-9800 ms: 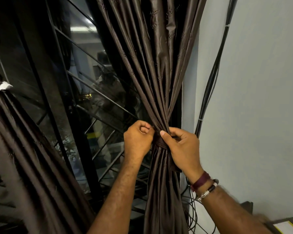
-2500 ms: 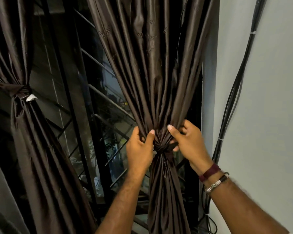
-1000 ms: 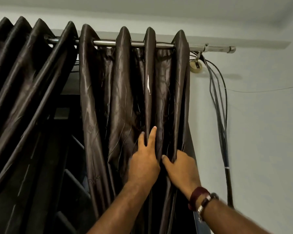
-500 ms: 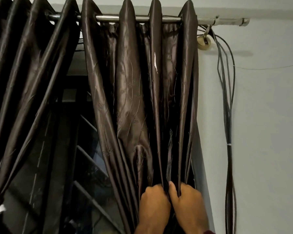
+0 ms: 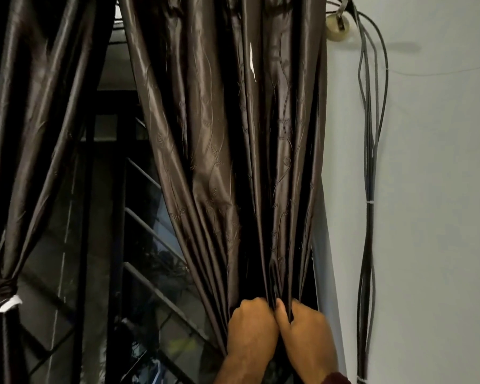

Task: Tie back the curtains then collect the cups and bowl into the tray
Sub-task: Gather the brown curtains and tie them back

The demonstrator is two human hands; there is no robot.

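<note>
Fingers of the left hand [image 5: 251, 327] and right hand [image 5: 302, 328] now clamp the right curtain [image 5: 227, 162] low, down from smoothing pleats higher up; left curtain [image 5: 20, 134] already tied, cups, bowl, tray out of view.

My fingertips vanish into the folds of the right curtain [image 5: 233, 162]. The picture's bottom edge cuts off both my forearms, and its top edge hides the curtain's upper end.
</note>
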